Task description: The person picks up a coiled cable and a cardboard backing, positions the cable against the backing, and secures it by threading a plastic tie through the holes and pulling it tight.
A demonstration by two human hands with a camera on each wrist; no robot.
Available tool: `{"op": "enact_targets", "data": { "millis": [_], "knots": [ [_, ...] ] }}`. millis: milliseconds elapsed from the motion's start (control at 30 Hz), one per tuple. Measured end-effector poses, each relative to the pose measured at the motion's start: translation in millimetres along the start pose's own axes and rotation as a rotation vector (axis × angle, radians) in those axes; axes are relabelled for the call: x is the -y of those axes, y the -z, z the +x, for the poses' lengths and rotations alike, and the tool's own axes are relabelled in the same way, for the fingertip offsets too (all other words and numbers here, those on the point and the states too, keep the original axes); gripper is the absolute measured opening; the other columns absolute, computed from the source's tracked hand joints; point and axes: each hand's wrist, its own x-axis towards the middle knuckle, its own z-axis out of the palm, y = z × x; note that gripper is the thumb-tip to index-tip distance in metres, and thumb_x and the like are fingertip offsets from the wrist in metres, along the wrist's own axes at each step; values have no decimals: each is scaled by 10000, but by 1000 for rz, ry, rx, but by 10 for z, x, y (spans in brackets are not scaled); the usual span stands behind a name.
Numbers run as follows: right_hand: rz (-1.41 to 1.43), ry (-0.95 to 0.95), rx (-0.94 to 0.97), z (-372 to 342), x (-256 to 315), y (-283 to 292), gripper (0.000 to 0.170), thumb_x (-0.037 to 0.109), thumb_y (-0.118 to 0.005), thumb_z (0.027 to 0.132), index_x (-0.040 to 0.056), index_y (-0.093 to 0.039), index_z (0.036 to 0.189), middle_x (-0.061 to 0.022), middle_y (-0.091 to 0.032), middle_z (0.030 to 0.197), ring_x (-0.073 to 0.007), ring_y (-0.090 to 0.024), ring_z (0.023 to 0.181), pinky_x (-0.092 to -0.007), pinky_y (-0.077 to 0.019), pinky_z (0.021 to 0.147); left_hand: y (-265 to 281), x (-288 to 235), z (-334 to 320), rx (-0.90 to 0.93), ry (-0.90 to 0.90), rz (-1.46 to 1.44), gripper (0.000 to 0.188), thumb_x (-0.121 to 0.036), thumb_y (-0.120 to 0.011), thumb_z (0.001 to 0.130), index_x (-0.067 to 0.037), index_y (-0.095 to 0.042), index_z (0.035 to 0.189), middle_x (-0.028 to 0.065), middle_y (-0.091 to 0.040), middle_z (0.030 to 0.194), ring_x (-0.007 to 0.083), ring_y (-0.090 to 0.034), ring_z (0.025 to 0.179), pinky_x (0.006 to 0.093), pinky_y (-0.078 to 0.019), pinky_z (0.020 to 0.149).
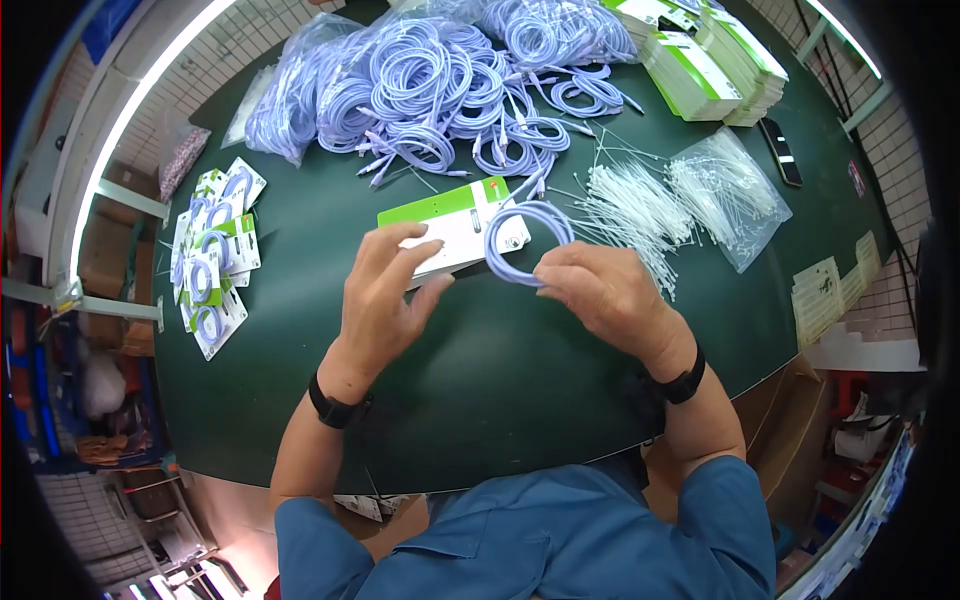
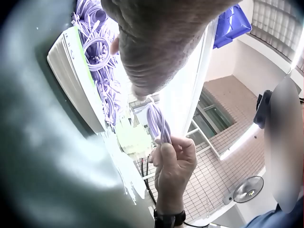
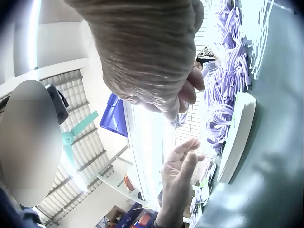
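My right hand (image 1: 608, 298) pinches a coiled lilac cable (image 1: 492, 246) at its lower right edge, thumb against fingers. In the left wrist view the same coil (image 2: 156, 121) stands up from the right hand's fingertips. My left hand (image 1: 383, 292) is held with fingers spread and bent a little, holding nothing, left of the coil. Its fingertips overlap a stack of white and green packaging cards (image 1: 458, 228) in the head view. The right wrist view shows the left hand (image 3: 178, 175) with its palm side bare, facing the right hand.
Behind the card stack lies a heap of lilac cables (image 1: 430, 75). White cable ties (image 1: 635, 210) lie to the right, with a bag of more ties (image 1: 730, 190). Carded cables (image 1: 212, 250) are piled at left. More card stacks (image 1: 700, 75) and a dark phone-like object (image 1: 780, 152) sit back right.
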Motion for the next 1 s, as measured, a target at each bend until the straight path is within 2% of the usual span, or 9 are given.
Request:
{"op": "enact_targets", "data": {
  "millis": [67,200,333,633,733,767,867,900,1000],
  "knots": [
    [-15,-77,-21,-19,-82,40,305,-26,-808,830,32,-667,1094,-139,-747,974,-318,-758,839,-375,-621,696,-78,105,130,81,206,120,723,-213,-937,743,-34,-633,1375,221,-569,1469,428,-554,1365,504,-494,1106],
    [-1,-121,-88,-72,-211,43,297,-31,-811,842,29,-666,1094,-135,-742,980,-329,-751,824,-375,-610,688,-160,268,261,245,192,271,947,-260,-961,704,-66,-523,1520,231,-526,1533,435,-488,1422,526,-401,1199],
    [30,-159,-96,-86,-240,36,278,-14,-812,850,30,-669,1084,-126,-739,988,-330,-744,809,-375,-594,673,-140,396,335,403,233,228,1036,-302,-963,693,-77,-466,1574,220,-524,1544,415,-478,1445,521,-370,1223],
    [55,-200,-81,-100,-252,17,250,-3,-816,855,29,-676,1060,-127,-730,986,-319,-730,801,-375,-576,661,-36,485,415,462,346,20,1028,-324,-958,707,-64,-464,1570,234,-512,1560,430,-460,1463,528,-375,1212],
    [81,-216,-138,-93,-251,14,223,-2,-811,868,24,-684,1049,-125,-719,969,-307,-711,758,-364,-566,657,-50,552,368,377,204,56,782,-251,-883,814,-50,-551,1493,234,-623,1446,426,-580,1353,501,-479,1128],
    [78,-210,-136,-96,-256,15,223,-2,-811,868,24,-684,1049,-125,-719,969,-307,-711,758,-364,-566,657,-63,568,356,370,204,57,782,-251,-883,814,-50,-551,1493,234,-623,1446,426,-580,1353,501,-479,1128],
    [130,-279,-129,-110,-266,24,206,-17,-795,902,14,-681,1071,-122,-720,990,-239,-697,726,-320,-559,644,-64,530,392,249,49,130,436,-124,-773,912,-33,-657,1322,209,-725,1289,378,-697,1194,446,-572,1006],
    [125,-268,-117,-104,-244,32,206,-17,-795,902,14,-681,1071,-122,-720,990,-239,-697,726,-320,-559,644,-43,499,397,234,54,129,436,-124,-773,912,-33,-657,1322,209,-725,1289,378,-697,1194,446,-572,1006],
    [381,-455,-235,-85,-154,80,190,-49,-765,931,-2,-680,1094,-123,-720,1026,-162,-677,742,-266,-549,647,56,339,381,0,-149,408,243,-28,-698,920,-27,-696,1163,149,-773,1166,313,-755,1056,390,-612,873]
  ]
}}
